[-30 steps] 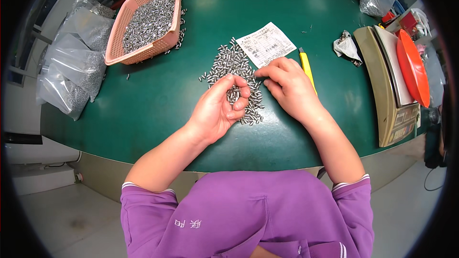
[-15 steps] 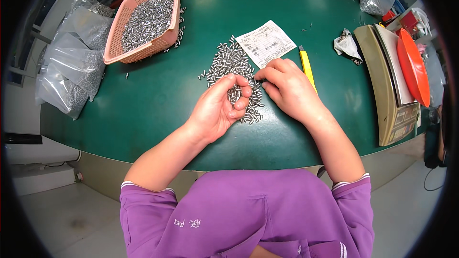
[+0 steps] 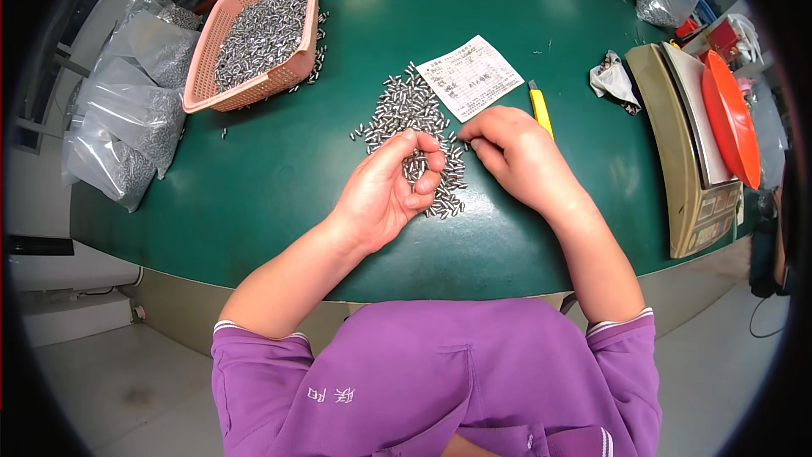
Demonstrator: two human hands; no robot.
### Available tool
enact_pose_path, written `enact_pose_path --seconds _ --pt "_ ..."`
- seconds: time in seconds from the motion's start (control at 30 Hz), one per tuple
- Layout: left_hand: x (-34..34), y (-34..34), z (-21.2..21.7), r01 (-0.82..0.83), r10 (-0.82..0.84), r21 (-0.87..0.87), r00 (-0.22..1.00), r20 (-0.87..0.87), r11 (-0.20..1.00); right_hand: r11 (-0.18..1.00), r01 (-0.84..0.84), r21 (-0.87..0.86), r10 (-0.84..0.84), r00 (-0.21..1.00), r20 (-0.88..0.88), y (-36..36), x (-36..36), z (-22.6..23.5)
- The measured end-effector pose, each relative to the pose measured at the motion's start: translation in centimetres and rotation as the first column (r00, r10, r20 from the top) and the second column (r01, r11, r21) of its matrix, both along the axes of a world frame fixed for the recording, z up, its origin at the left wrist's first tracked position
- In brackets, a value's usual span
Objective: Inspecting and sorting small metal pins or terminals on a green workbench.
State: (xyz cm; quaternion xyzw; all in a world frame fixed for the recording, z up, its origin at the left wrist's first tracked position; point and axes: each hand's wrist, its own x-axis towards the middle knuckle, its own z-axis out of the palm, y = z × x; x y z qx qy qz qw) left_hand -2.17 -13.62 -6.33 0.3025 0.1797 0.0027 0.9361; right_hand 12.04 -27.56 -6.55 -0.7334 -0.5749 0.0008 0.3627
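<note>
A loose pile of small shiny metal pins [image 3: 408, 110] lies on the green table in front of me. My left hand [image 3: 391, 179] is over the pile's near left part, its fingers curled inward; whatever they may hold is hidden. At the pile's right edge is my right hand [image 3: 512, 148], knuckles up, with the index finger and thumb bent close together. One pin lies or is held right by those fingertips; I cannot tell which. Above the right hand lies a paper slip [image 3: 472, 76] with writing. A yellow utility knife [image 3: 540, 110] sits just beyond that hand, partly covered by it.
A pink plastic basket [image 3: 203, 76] full of similar pins stands at the far left. Beside it are clear bags [image 3: 127, 140] of metal parts. On the right are a weighing scale [image 3: 664, 135], a red-orange dish [image 3: 729, 123] and a crumpled white bundle [image 3: 613, 80].
My right hand has shifted slightly right, away from the pile's edge, and covers more of the knife. My left hand has stayed in place.
</note>
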Motion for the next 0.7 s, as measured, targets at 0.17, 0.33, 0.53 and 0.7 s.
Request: enact_pose_path --seconds 0.17,0.33,0.53,0.7 --pt "0.0 0.0 -0.1 -0.002 0.002 0.006 1.0 -0.001 1.0 0.986 0.158 -0.052 -0.16 0.986 -0.043 -0.1 -0.5 0.4" --pt "0.0 -0.1 0.0 -0.002 0.002 0.009 1.0 -0.009 1.0 0.981 0.177 -0.084 -0.18 0.983 -0.037 0.0 -0.8 0.4" --pt "0.0 -0.1 0.0 0.006 -0.006 0.005 1.0 0.0 1.0 0.984 0.164 -0.071 -0.169 0.983 -0.07 0.3 -1.2 0.1" --pt "0.0 -0.1 0.0 0.006 -0.006 0.0 1.0 0.003 1.0 0.988 0.138 -0.067 -0.144 0.985 -0.096 0.4 -1.2 0.1"
